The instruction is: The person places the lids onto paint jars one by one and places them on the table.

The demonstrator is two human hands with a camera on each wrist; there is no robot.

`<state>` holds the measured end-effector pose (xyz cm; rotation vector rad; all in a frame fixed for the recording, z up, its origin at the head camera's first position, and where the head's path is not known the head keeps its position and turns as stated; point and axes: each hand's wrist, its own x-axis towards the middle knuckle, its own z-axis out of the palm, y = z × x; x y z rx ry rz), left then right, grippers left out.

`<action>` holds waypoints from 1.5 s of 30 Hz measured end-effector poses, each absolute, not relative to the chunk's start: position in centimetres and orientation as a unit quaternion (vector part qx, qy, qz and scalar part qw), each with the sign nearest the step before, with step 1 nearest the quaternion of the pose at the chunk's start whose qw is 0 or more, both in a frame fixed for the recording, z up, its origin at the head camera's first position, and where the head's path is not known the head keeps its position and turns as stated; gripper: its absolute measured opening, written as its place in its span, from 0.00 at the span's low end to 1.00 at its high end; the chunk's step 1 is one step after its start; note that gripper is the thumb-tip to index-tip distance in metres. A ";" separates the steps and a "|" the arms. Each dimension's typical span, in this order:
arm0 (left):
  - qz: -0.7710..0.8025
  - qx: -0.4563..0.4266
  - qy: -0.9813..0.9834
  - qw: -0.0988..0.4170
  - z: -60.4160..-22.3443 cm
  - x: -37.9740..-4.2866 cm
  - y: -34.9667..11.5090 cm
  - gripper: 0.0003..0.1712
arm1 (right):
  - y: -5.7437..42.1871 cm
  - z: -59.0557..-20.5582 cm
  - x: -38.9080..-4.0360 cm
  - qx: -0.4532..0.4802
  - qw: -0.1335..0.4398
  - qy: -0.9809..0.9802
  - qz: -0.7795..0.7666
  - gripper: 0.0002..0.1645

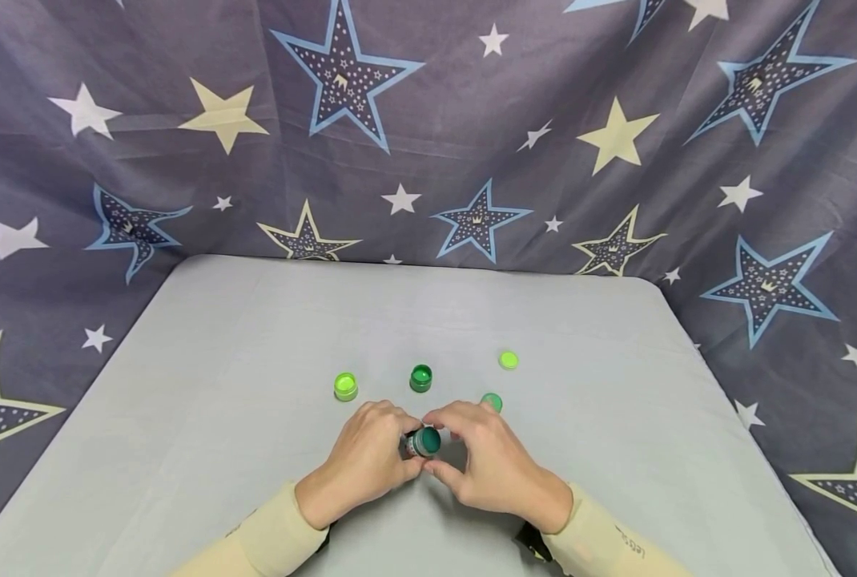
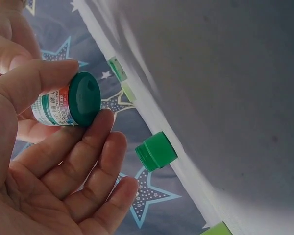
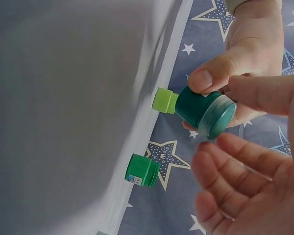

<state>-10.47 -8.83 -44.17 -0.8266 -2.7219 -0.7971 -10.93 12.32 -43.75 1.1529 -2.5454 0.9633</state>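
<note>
My left hand grips a small dark green paint jar between thumb and fingers. The jar is tipped sideways, its lid end towards my right hand. In the left wrist view the printed label of the paint jar shows. My right hand has its thumb and fingers spread around the lid end; a gap shows in the right wrist view, though contact at the fingertips is hard to tell. Beyond the hands stand an uncovered light green paint jar and an uncovered green paint jar.
A light green lid lies on the table to the right of the jars. A green lid lies just beyond my right hand, partly hidden by it. The table has a pale grey cover, and a star-patterned curtain hangs behind it.
</note>
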 end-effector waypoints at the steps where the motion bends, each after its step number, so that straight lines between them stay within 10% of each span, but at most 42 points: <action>1: -0.270 -0.279 -0.917 0.094 -44.2 -10.5 -8.8 0.16 | 12.3 -43.8 -10.9 0.391 0.090 -0.855 0.328 0.26; 18: -0.263 -0.270 -0.921 0.098 -44.1 -10.5 -8.8 0.17 | 12.0 -44.2 -10.9 0.368 0.127 -0.861 0.326 0.15; 45: -0.266 -0.269 -0.920 0.100 -43.9 -10.5 -8.9 0.19 | 12.2 -44.0 -10.8 0.377 0.124 -0.850 0.346 0.26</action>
